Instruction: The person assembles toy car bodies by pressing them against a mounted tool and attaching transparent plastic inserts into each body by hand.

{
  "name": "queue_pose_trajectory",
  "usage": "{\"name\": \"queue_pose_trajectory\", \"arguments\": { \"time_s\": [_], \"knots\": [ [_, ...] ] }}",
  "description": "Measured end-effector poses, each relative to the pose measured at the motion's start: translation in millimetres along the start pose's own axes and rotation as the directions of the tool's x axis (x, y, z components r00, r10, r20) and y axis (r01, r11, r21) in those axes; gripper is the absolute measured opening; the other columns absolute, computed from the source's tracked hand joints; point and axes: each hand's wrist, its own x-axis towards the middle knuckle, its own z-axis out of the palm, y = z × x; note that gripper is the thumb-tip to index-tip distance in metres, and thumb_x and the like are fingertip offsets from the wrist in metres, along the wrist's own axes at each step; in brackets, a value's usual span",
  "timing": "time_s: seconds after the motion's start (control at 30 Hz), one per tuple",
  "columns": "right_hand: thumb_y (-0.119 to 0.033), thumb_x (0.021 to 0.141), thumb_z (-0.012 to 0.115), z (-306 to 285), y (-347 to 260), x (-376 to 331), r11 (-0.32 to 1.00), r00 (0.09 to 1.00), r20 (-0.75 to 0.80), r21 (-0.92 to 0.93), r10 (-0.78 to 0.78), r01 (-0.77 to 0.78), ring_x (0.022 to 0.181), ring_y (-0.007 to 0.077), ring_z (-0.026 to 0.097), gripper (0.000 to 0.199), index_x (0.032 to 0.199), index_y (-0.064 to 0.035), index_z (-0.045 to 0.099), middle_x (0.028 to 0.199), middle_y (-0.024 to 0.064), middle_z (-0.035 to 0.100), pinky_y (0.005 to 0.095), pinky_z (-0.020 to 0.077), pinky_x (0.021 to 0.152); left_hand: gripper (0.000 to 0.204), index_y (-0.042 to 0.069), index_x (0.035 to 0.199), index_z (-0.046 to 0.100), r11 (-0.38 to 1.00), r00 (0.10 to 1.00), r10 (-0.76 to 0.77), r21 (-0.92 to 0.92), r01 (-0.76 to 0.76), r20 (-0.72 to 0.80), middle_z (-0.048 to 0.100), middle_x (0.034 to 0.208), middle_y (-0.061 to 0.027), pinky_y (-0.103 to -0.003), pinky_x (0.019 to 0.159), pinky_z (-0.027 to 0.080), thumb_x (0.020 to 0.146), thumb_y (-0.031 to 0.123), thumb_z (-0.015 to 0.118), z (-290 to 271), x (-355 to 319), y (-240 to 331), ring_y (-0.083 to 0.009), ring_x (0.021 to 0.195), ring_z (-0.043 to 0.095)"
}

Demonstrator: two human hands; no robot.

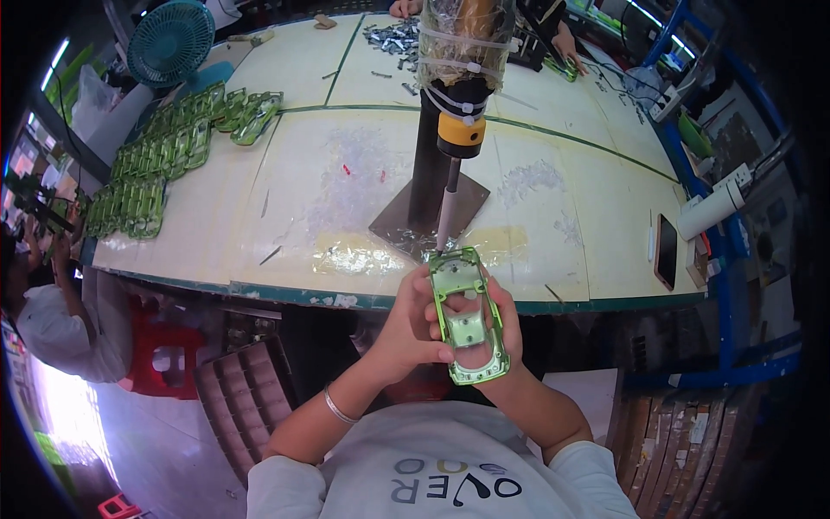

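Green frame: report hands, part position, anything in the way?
Left hand and right hand both gripping green frame. Far end near tip of driver, contact unclear. Clear scraps on table, either side of stand.

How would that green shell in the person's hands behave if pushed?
The green shell is probably light, given its large openings. Its glossy surface might feel slippery. It looks fairly stiff, its outline unbent between left hand and right hand.

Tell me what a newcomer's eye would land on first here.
Probably the green car-shaped frame at centre, held by the left hand and right hand below an upright yellow-and-black tool. Next, the rows of green parts on the table's left side, with a teal fan beyond them.
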Motion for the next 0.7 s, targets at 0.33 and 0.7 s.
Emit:
{"name": "queue_pose_trajectory", "arguments": {
  "time_s": [0.33, 0.7],
  "knots": [
    [-0.046, 0.082, 0.029, 25.8, -2.8, 4.9, 0.995, 0.997, -0.042, -0.084, -0.062, 0.058, 0.067, 0.0226, 0.054, 0.06, 0.116, 0.0029, 0.038, 0.096, 0.0188, 0.053, 0.03, 0.0469, 0.06, 0.102, 0.008, 0.125, 0.012, 0.998, 0.999, 0.035, 0.049, -0.037, 0.035, 0.037, 0.104, -0.0048, -0.024, 0.075, 0.038, 0.048, 0.014, 0.079, 2.5, 4.9, 19.9, -0.0109, 0.085, 0.041],
    [-0.047, 0.083, 0.027, 28.3, -2.6, 4.8, 0.996, 0.997, -0.015, -0.056, -0.07, 0.069, 0.075, 0.021, 0.053, 0.063, 0.116, 0.0056, 0.037, 0.108, 0.0186, 0.049, 0.0299, 0.0463, 0.065, 0.097, 0.008, 0.124, 0.013, 0.998, 1.0, 0.011, 0.054, -0.013, 0.026, 0.037, 0.091, -0.0025, -0.019, 0.066, 0.039, 0.051, 0.01, 0.077, 7.1, 5.2, 26.1, -0.0077, 0.073, 0.04]
  ]
}}
